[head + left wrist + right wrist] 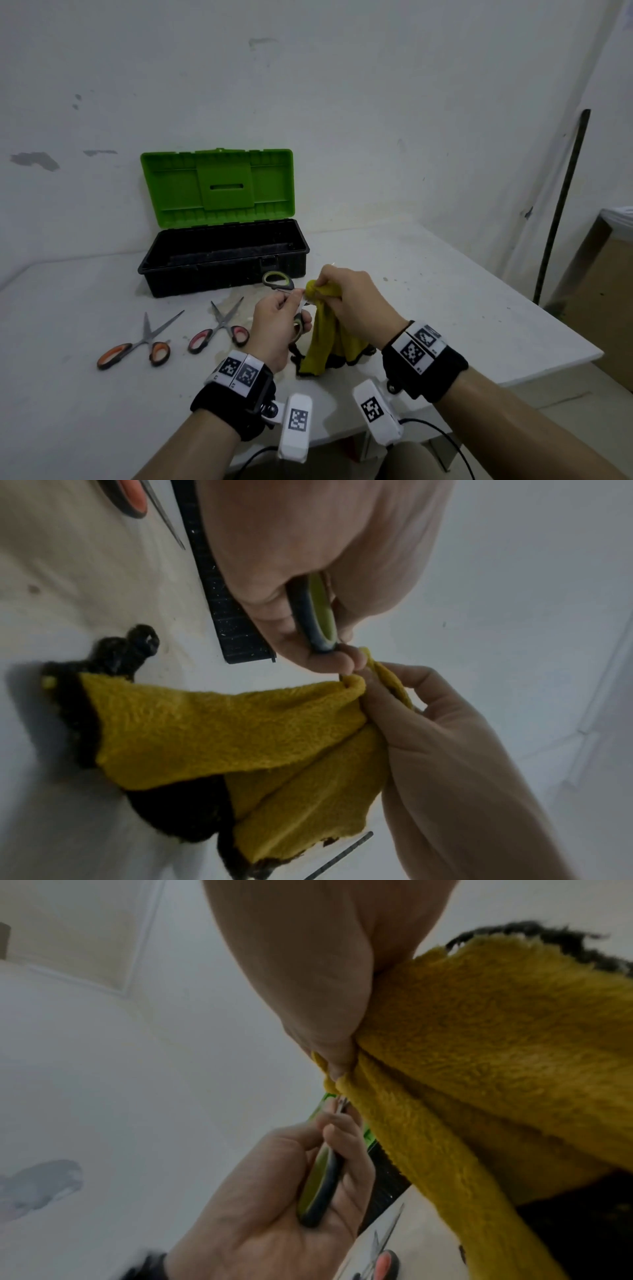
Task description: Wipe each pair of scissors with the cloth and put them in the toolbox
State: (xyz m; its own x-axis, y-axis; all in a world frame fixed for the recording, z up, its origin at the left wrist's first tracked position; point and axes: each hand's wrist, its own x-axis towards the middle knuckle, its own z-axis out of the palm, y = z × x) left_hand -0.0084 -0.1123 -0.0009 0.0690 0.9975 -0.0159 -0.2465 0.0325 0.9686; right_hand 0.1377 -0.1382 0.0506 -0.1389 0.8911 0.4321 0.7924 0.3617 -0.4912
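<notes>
Left hand [274, 322] grips the green-and-grey scissors [279, 281] by the handles, fingers curled round one loop, which holds the pair steady and leaves the blades pointing toward the other hand. Right hand [349, 294] pinches a bunched fold of the yellow cloth [325, 339] over the blades just past the left fingertips, so the blades are hidden inside the fold; the rest of the cloth hangs down to the white table [445, 291]. This looks like the wipe of the first pair, still in hand.

Two more pairs lie on the table to the left, blades spread: the orange-handled scissors [137, 346] and, nearer the hands, the red-handled scissors [219, 329]. Both appear to be waiting their turn. Behind them the black toolbox [222, 263] stands with its green lid [219, 186] propped open, ready to take each pair; nothing shows inside it.
</notes>
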